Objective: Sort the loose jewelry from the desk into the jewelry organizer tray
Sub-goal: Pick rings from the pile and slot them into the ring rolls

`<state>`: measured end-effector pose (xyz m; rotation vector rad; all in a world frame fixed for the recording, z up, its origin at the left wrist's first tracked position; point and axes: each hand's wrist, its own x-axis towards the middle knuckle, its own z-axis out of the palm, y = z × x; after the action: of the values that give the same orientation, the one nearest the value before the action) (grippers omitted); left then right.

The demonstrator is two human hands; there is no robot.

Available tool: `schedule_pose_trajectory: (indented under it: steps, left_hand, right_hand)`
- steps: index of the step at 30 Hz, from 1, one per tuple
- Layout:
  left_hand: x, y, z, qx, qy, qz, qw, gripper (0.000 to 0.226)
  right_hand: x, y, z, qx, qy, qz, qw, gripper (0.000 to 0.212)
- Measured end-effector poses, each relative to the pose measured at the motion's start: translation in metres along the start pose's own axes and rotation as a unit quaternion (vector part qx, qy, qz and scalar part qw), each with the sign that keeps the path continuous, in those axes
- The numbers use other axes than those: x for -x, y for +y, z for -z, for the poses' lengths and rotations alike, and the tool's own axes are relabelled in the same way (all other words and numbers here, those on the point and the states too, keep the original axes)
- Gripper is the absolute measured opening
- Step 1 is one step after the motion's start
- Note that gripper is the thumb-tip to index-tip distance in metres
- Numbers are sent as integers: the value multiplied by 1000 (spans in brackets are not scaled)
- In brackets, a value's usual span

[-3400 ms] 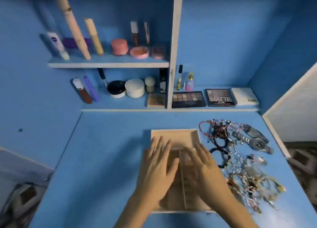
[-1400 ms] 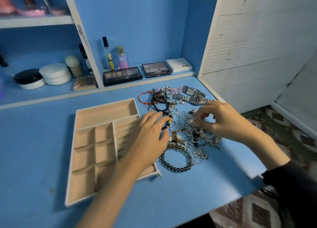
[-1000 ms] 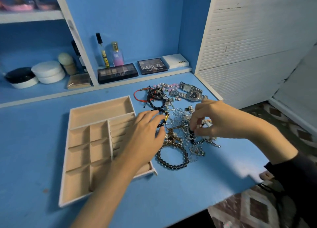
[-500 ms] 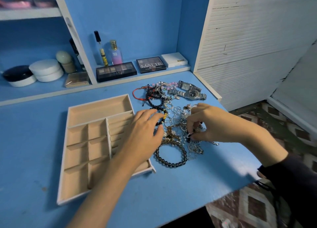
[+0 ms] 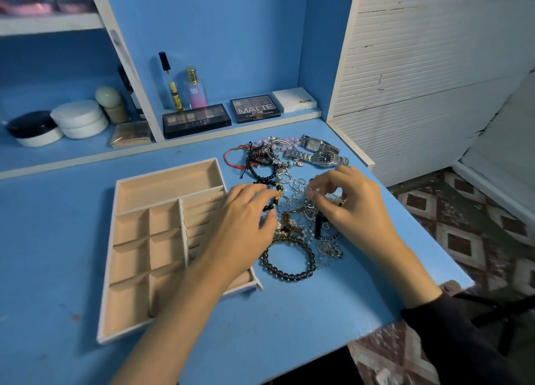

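Observation:
The beige jewelry organizer tray (image 5: 130, 306) lies on the blue desk, its compartments bare. To its right sits a tangled pile of loose jewelry (image 5: 293, 202): thin silver rings, chains, a dark bead bracelet (image 5: 288, 274), a red cord bracelet (image 5: 231, 161) and two metal watches (image 5: 324, 157). My left hand (image 5: 243, 228) rests flat over the tray's right edge, fingers spread, fingertips at the pile's left side. My right hand (image 5: 353, 208) hovers over the pile's right side, thumb and forefinger pinched on a small silver piece.
Eyeshadow palettes (image 5: 197, 119), a white box (image 5: 293, 99), perfume bottles (image 5: 195, 90) and cream jars (image 5: 78, 118) stand on the low shelf behind. The desk's right edge (image 5: 419, 228) drops to a tiled floor. A white slatted panel (image 5: 419, 66) rises at the right.
Both hands left the tray and the view swung right to the pile. Over the last half second my right hand's pinching fingertips rose slightly from the pile; my left hand barely moved.

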<state>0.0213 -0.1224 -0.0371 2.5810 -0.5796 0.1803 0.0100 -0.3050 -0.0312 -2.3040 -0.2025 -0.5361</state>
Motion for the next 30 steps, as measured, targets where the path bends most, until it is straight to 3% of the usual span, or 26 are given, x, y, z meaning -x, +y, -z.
schedule_pose_trajectory:
  steps: [6,9,22,30]
  left_hand:
    - [1,0,1,-4,-5,-3,1000,39]
    - [-1,2,1,-6,-7,-1,1000,40]
    - [1,4,3,-53,-57,21,997,43]
    - [0,4,3,-75,-39,24,996,50]
  right_hand:
    - [-2,7,16,75,-139,18,987,5]
    - [-3,10,19,105,-163,30,981,8]
    - [-28,13,9,117,-114,26,986,9]
    - [-53,3,-25,182,-121,70,973,17]
